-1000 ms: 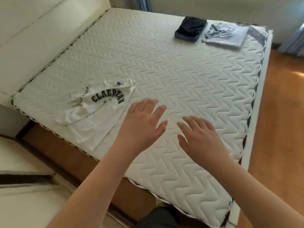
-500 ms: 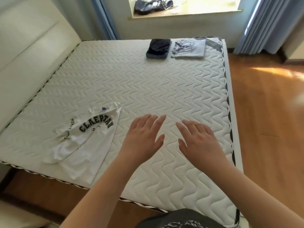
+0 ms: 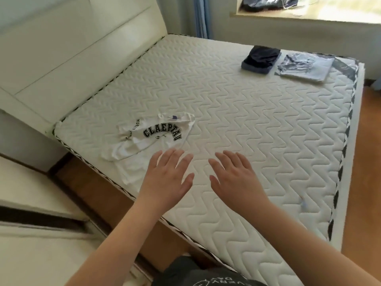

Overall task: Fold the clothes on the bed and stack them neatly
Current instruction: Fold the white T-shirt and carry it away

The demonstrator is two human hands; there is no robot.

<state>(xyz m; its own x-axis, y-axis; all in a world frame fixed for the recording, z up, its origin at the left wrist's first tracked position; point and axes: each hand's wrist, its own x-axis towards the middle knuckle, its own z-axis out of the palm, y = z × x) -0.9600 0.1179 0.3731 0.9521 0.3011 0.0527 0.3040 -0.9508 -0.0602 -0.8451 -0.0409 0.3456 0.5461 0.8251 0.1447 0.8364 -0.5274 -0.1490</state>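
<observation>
Bed [image 3: 237, 124]: bare quilted white mattress with a zigzag stitch, cream padded headboard [image 3: 68, 50] along its left side. Both forearms reach forward from the lower edge of the view over the near part of the mattress. Left hand [image 3: 168, 178]: palm down, fingers straight and slightly spread, holding nothing; its fingertips lie at the near right edge of the white T-shirt [image 3: 148, 141], contact cannot be told. Right hand [image 3: 235, 178]: palm down, fingers straight and spread, holding nothing, over bare mattress just right of the left hand; whether it touches the surface cannot be told. The white T-shirt lies crumpled and unfolded near the bed's near left corner, black lettering "CLAEPTAU" face up, its lower part reaching toward the mattress edge; it sits ahead and to the left of the left hand, well apart from the right hand. At the far right corner of the bed, well apart from both hands, a folded light blue garment [image 3: 305, 68] lies flat, and just left of it a folded dark navy garment [image 3: 260, 59]. Dark clothing [image 3: 268, 3] lies heaped on the window ledge beyond the bed.
</observation>
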